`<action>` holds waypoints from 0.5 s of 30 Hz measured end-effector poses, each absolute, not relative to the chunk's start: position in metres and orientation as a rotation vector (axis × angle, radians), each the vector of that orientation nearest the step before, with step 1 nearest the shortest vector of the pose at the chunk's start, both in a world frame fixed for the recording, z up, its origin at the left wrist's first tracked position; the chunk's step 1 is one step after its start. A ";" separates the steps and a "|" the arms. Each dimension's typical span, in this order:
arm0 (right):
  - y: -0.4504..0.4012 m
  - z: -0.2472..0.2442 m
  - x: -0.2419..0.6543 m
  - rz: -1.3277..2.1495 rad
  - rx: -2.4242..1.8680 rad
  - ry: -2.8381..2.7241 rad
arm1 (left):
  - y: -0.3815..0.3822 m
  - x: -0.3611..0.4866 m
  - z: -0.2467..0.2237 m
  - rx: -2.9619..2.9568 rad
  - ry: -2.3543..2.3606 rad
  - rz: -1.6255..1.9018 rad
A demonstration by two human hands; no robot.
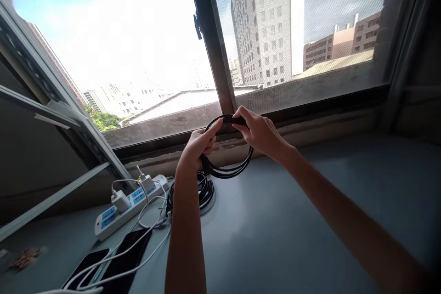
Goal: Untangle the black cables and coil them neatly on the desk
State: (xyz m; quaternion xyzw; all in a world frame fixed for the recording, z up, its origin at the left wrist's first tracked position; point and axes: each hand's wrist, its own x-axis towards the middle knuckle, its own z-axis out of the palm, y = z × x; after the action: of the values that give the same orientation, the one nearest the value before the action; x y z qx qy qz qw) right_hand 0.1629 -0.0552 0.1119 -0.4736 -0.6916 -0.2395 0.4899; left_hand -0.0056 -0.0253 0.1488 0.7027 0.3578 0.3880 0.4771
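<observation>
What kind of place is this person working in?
Probably a desk by an upper-floor city window: a grey tabletop under a window facing tall buildings, with a power strip and phones.

The cable coil (228,156) hangs between the left hand (200,144) and right hand (260,133), above the surface (292,220) and before the window (213,55). A second coil (203,190) lies below it; left of that sits the power strip (129,204), with two phones (110,262) nearer the person

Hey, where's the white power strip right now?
In the head view the white power strip lies on the grey sill at lower left, left of the black cable bundle, with two phones just in front.
</observation>
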 end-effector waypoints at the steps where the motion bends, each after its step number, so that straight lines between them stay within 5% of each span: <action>1: -0.056 0.114 0.165 -0.558 -1.115 -1.663 | -0.024 -0.004 0.148 1.675 0.847 0.984; 6: -0.050 0.113 0.172 -0.237 -0.960 -1.388 | -0.024 0.003 0.151 1.432 0.506 1.250; 11: -0.048 0.115 0.157 0.609 -0.751 -1.134 | -0.042 0.015 0.155 1.212 0.186 1.448; 15: -0.063 0.130 0.152 0.938 -0.512 -0.731 | -0.047 0.027 0.151 1.150 0.162 1.396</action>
State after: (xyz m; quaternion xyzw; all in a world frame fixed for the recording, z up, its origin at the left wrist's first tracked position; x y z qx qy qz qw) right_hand 0.1519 -0.0628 0.1302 -0.2386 -0.3404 0.4370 0.7976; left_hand 0.0271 -0.0471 0.1506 0.4990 0.0702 0.6059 0.6156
